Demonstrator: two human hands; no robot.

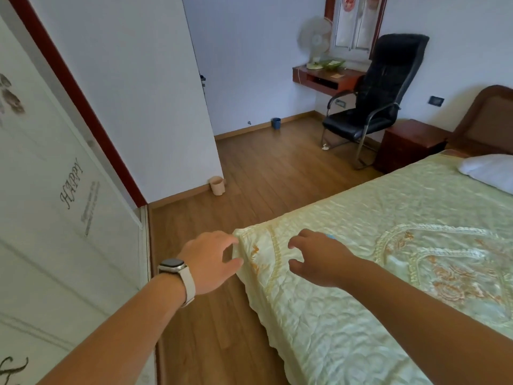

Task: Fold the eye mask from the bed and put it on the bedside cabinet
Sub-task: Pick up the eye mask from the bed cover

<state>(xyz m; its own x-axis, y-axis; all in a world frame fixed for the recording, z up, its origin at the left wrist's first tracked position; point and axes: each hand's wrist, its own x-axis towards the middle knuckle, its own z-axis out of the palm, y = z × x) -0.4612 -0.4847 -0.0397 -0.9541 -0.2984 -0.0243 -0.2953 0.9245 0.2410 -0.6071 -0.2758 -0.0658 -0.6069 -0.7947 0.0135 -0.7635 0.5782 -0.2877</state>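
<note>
Home bedroom, quilted bed (388,273), pillow (488,170), bedside cabinet (410,145)

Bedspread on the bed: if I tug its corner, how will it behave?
The bedspread is probably floppy: it drapes in soft folds over the corner by the left hand. Its sheen suggests slick fabric that may slip through fingers. The quilting hints at some weight, so likely only the corner lifts.

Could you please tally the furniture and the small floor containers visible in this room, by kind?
Bed: 1
Bedside cabinet: 1
Chair: 1
Wall desk: 1
Blue bin: 1
Beige bin: 1
Total: 6
</note>
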